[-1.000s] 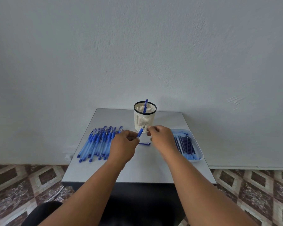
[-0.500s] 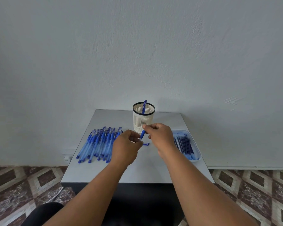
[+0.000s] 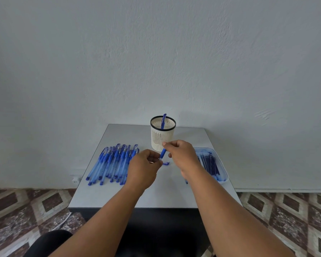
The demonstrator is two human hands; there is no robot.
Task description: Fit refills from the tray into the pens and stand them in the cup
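A blue pen (image 3: 163, 153) is held nearly upright between both hands, just in front of the white slotted cup (image 3: 162, 138). My right hand (image 3: 182, 154) pinches its upper end; my left hand (image 3: 144, 166) grips its lower end. One blue pen (image 3: 163, 121) stands in the cup. A row of several blue pens (image 3: 112, 163) lies to the left. The clear tray (image 3: 221, 164) holding dark blue refills (image 3: 210, 163) sits at the right. A small blue pen cap (image 3: 166, 163) lies on the table between my hands.
The grey table (image 3: 156, 193) stands against a white wall, its near edge close to my forearms. Patterned floor tiles lie on both sides. A white cable (image 3: 62, 222) runs on the floor at the left.
The pen has tilted from slanted to nearly upright as my right hand rose along it. My left hand has stayed at its lower end.
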